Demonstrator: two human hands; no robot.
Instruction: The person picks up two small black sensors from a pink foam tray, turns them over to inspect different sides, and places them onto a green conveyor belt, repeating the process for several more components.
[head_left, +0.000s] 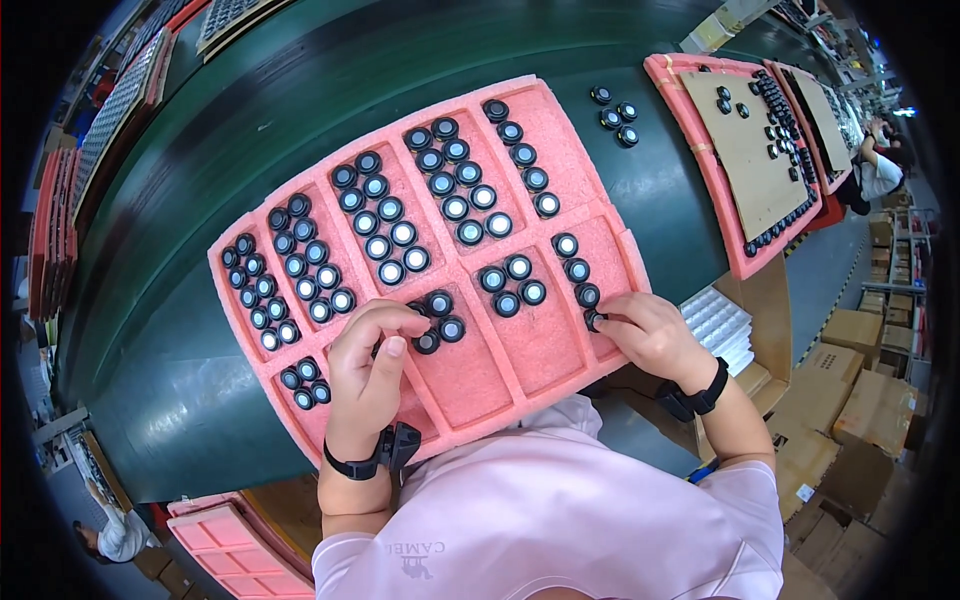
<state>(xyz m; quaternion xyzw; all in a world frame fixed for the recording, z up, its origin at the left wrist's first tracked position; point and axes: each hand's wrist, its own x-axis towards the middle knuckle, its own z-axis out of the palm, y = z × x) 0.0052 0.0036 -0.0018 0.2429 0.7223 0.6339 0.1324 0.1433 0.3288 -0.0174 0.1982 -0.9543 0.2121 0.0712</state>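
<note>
Head view: left hand (368,372) half-curled; right hand (655,338) touching column of four black parts (577,269); both holds unclear. Green belt (150,420): four loose parts (627,111).

Counter (150,420): dark green and smooth, beneath the fingers (628,312) and stretching well beyond them to left and right.
Floor (815,290): grey-blue, well to the right of the fingers, past the counter's edge.
Striped line (845,308): yellow and dark, along that floor, also right of the fingers.
Cardboard boxes (868,412): brown, piled up right of the fingers, well apart from them.
Light: a bright white lamp (905,112) far off, beyond the fingers to the right; pale sheen on the counter.
</note>
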